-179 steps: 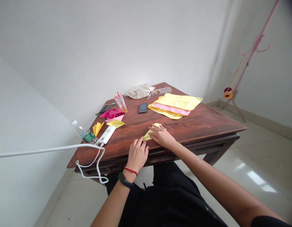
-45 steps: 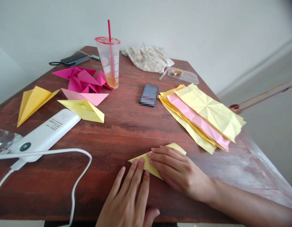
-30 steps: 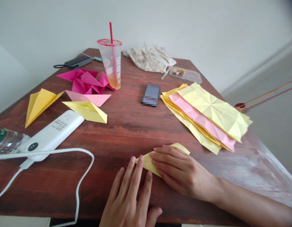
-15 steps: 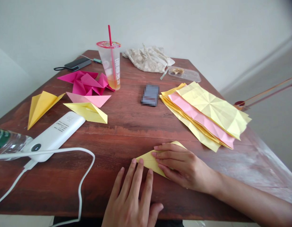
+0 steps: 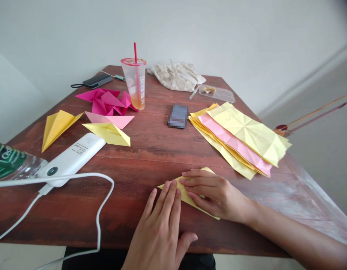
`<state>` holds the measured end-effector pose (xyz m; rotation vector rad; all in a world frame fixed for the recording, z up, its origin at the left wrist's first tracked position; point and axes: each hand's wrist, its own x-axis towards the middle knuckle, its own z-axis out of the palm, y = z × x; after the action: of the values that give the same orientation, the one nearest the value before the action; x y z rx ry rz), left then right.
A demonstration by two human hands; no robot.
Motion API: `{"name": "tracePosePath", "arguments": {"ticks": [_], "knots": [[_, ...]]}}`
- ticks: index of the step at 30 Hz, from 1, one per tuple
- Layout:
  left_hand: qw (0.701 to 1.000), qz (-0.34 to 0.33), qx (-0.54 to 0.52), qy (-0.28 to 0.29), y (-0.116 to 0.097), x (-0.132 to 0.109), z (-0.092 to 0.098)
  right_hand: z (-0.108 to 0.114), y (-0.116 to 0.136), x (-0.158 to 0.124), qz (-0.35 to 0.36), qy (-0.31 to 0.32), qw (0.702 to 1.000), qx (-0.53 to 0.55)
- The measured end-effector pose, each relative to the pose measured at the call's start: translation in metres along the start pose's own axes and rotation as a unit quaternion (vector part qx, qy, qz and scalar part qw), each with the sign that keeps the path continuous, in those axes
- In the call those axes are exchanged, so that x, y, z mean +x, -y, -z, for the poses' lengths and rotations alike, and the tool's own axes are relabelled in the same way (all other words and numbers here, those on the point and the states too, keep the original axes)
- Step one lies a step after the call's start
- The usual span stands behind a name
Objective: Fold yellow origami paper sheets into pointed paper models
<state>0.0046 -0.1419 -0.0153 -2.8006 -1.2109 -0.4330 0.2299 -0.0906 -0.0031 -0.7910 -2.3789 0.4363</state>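
Left hand (image 5: 161, 229) flat, right hand (image 5: 220, 193) maybe pinching, can't tell, so uneven pressure could skew that lower-center paper (image 5: 186, 197) fold.

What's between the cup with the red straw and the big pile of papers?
In the head view, a dark phone-like thing lies on the table between the cup and the paper pile.

Three folded yellow papers (image 5: 185, 194) (image 5: 108, 133) (image 5: 59, 125), one folded pale-pink paper (image 5: 114, 120) — one paper stack (image 5: 241, 138), one bottle (image 5: 18, 162), one cup (image 5: 131, 80)
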Motion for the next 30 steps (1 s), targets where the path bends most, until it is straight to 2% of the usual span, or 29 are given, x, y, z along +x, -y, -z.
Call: {"name": "tracePosePath", "arguments": {"ticks": [5,9,14,17,22,24,26,28,30], "knots": [[1.000,0.005,-0.010,0.004,-0.003,-0.003,-0.004,0.004,-0.003,-0.003,-0.011,0.017,1.000,0.010],[1.000,0.017,-0.005,-0.022,-0.006,-0.002,-0.006,0.014,-0.007,-0.014,-0.038,0.011,0.999,0.019],[0.998,0.028,0.001,-0.054,-0.007,0.000,-0.006,0.026,-0.007,-0.038,-0.101,-0.025,0.993,-0.060],[0.998,0.032,0.002,-0.059,-0.008,0.001,-0.006,0.034,-0.004,-0.048,-0.129,-0.020,0.986,-0.099],[0.998,0.037,-0.005,-0.049,-0.010,0.004,-0.005,0.042,0.021,-0.036,-0.146,-0.041,0.972,-0.181],[0.998,0.037,-0.014,-0.043,-0.010,0.004,-0.005,0.036,0.037,-0.020,-0.111,-0.022,0.977,-0.183],[0.998,0.036,-0.027,-0.040,-0.010,0.004,-0.004,0.022,0.052,-0.005,-0.082,0.048,0.982,-0.163],[0.998,0.034,-0.041,-0.038,-0.008,0.003,-0.003,0.004,0.062,0.006,-0.080,0.086,0.982,-0.146],[0.997,0.037,-0.052,-0.035,-0.007,0.002,-0.004,-0.012,0.065,0.009,-0.093,0.095,0.981,-0.141]]}}
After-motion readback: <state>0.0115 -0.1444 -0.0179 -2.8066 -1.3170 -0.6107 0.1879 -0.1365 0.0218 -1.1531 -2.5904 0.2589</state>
